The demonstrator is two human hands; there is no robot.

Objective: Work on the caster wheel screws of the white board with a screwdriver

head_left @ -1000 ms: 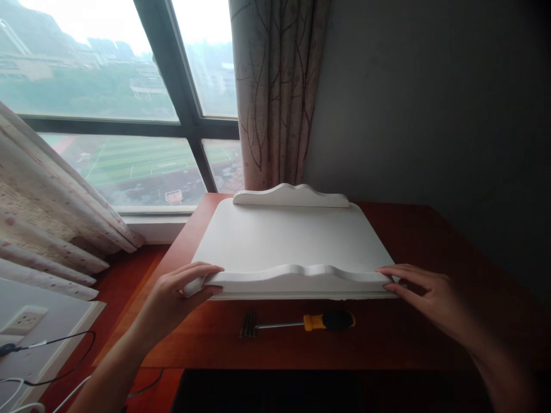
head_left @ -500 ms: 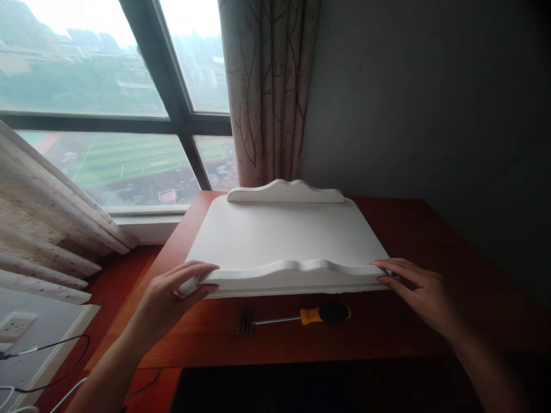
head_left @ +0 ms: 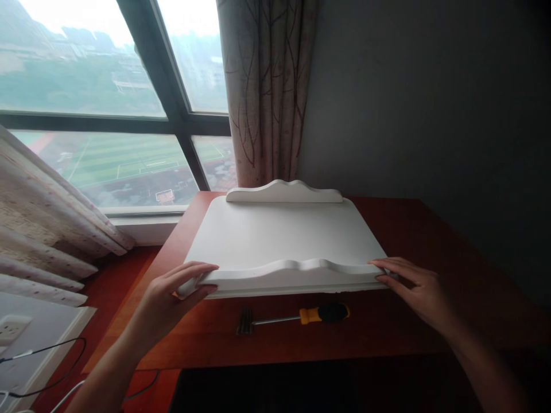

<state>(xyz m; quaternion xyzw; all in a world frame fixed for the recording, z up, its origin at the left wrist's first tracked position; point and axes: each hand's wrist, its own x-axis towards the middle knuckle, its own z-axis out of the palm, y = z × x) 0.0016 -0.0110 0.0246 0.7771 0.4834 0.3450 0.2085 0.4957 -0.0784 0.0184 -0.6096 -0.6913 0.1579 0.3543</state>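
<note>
A white wavy-topped board (head_left: 293,276) stands along the near edge of a flat white panel (head_left: 284,232). My left hand (head_left: 172,289) pinches its left end, fingers over the top and thumb on the front face. At the right end, my right hand (head_left: 415,287) grips the same board between fingers and thumb. A matching wavy board (head_left: 284,193) stands upright along the panel's far edge. Just in front of the panel lie a screwdriver (head_left: 318,314) with a yellow and black handle and several dark screws (head_left: 244,322) by its tip.
The panel rests on a reddish-brown wooden table (head_left: 198,347). Behind it hang a patterned curtain (head_left: 271,92) and a grey wall (head_left: 408,103). A window (head_left: 94,160) is at the left, with another curtain (head_left: 43,212), a wall socket (head_left: 15,328) and cables (head_left: 71,376) below.
Both hands keep the same grip on the near wavy board. The whole view has shifted very slightly; the board, screwdriver and screws stay in place on the table.
</note>
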